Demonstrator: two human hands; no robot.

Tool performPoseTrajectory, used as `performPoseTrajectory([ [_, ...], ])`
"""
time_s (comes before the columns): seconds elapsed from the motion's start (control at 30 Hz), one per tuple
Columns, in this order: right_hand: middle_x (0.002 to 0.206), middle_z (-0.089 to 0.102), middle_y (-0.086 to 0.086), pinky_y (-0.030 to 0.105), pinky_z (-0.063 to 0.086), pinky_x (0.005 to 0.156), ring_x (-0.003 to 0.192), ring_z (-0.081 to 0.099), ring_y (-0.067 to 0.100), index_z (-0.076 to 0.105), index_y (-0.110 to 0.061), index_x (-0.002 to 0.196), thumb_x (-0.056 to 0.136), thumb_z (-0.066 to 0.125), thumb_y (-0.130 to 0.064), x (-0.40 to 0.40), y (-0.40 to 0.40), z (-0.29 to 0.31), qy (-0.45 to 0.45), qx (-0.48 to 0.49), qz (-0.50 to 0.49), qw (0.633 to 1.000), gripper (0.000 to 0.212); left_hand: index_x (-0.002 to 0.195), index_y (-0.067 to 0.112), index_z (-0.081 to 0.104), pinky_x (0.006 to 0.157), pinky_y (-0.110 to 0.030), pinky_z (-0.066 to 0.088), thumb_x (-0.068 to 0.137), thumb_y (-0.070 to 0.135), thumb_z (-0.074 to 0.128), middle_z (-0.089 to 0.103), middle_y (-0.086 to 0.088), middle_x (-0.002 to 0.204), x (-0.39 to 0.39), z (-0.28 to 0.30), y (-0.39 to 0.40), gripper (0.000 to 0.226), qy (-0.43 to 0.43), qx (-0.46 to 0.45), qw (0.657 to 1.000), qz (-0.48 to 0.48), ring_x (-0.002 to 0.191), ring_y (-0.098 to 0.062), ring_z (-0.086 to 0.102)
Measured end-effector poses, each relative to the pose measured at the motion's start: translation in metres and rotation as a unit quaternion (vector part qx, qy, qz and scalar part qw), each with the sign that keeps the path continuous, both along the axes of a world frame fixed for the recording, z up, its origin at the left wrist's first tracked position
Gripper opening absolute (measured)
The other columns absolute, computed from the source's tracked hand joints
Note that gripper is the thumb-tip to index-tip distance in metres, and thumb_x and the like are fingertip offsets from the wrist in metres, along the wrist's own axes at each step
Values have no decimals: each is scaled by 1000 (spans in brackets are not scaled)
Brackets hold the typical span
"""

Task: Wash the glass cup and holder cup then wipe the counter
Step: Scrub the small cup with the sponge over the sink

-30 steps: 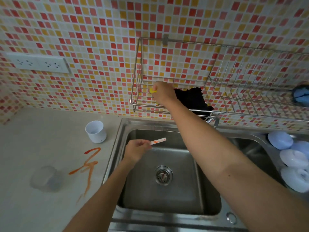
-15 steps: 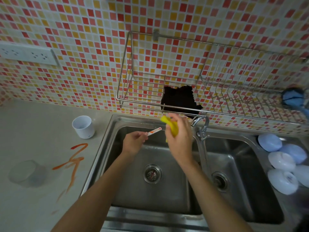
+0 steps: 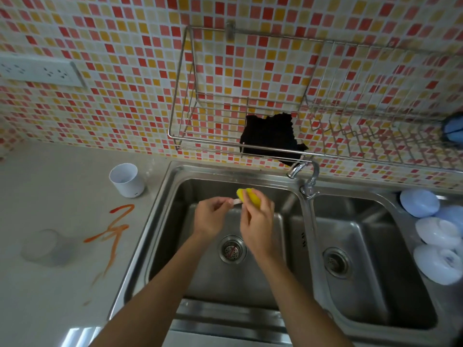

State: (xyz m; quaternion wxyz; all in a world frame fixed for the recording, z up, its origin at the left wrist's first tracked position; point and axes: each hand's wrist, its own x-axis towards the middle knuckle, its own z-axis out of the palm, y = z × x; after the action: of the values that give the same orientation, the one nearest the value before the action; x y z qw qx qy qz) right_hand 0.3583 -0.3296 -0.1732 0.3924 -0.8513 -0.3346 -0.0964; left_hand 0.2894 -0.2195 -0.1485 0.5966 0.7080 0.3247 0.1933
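Seen from head cam, looking down at a steel double sink (image 3: 160,221) set in a pale counter (image 3: 62,186), w/ red, orange and yellow mosaic tile behind.

Over the left basin: left hand (image 3: 213,216) pinching a small white sachet (image 3: 236,202) betw. thumb and fingertips; right hand (image 3: 258,221) curled round a yellow sponge (image 3: 248,195), sponge touching the sachet's end. Both forearms reaching in from bottom of view. Round drain strainer (image 3: 232,249) just below the hands.

On the counter, left of the sink: white holder cup (image 3: 127,180), upright, close to the basin rim and near the wall. Nearer the viewer, well apart from it: glass cup (image 3: 46,247), clear and blurred, can't tell upright or inverted. Betw. the two, an orange smear (image 3: 112,229) streaked across the surface.

On the wall: wire rack (image 3: 313,103) above the sink, w/ a black cloth (image 3: 270,139) hanging over its front rail. Chrome tap (image 3: 307,176) at the divider betw. basins. White socket strip (image 3: 37,71) upper left. Pale blue and white bowls (image 3: 436,234) stacked at the right edge beside the right basin. Blue object at far right of rack, too cut off to ID.
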Motion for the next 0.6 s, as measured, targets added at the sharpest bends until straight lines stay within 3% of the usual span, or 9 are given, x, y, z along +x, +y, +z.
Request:
performPoseTrajectory([
  [0.1, 135, 52, 11, 34, 44, 103, 121, 45, 26, 59, -17, 133, 90, 59, -8, -13, 1, -4, -56, -12, 47, 997, 44, 88, 17, 77, 81, -34, 53, 90, 17, 67, 75, 1, 83, -4, -1, 7, 10, -3, -6, 1000, -16, 80, -11, 68],
  [0.2, 132, 55, 11, 39, 51, 96, 118, 49, 25, 60, -17, 131, 88, 65, -6, -1, 2, -4, -11, 10, -39, 999, 45, 77, 26, 75, 76, -33, 52, 88, 26, 69, 74, 2, 75, -6, 0, 11, 13, 1, -19, 1000, -12, 75, -11, 65],
  [0.37, 133, 53, 10, 24, 35, 109, 124, 42, 16, 61, -13, 131, 93, 57, -8, -28, 13, -3, -20, 12, 21, 999, 38, 70, 8, 72, 61, -19, 43, 90, 14, 65, 61, 11, 52, -5, 6, 17, 23, -2, -94, 996, 2, 52, 4, 52],
  [0.5, 128, 57, 11, 28, 41, 101, 114, 51, 24, 62, -15, 130, 91, 62, -5, -16, 8, -3, -7, 16, -80, 997, 41, 80, 5, 75, 58, -8, 44, 91, 22, 65, 65, 12, 53, -9, 0, 23, 23, 2, -93, 996, -10, 53, 8, 55],
  [0.6, 127, 58, 13, 23, 37, 106, 117, 51, 26, 63, -13, 129, 94, 54, -9, -31, 10, -4, -90, -21, 1, 996, 36, 78, -2, 74, 64, -18, 46, 90, 19, 66, 66, -1, 64, -11, -5, 26, 26, -8, -115, 993, -14, 60, -3, 56],
])
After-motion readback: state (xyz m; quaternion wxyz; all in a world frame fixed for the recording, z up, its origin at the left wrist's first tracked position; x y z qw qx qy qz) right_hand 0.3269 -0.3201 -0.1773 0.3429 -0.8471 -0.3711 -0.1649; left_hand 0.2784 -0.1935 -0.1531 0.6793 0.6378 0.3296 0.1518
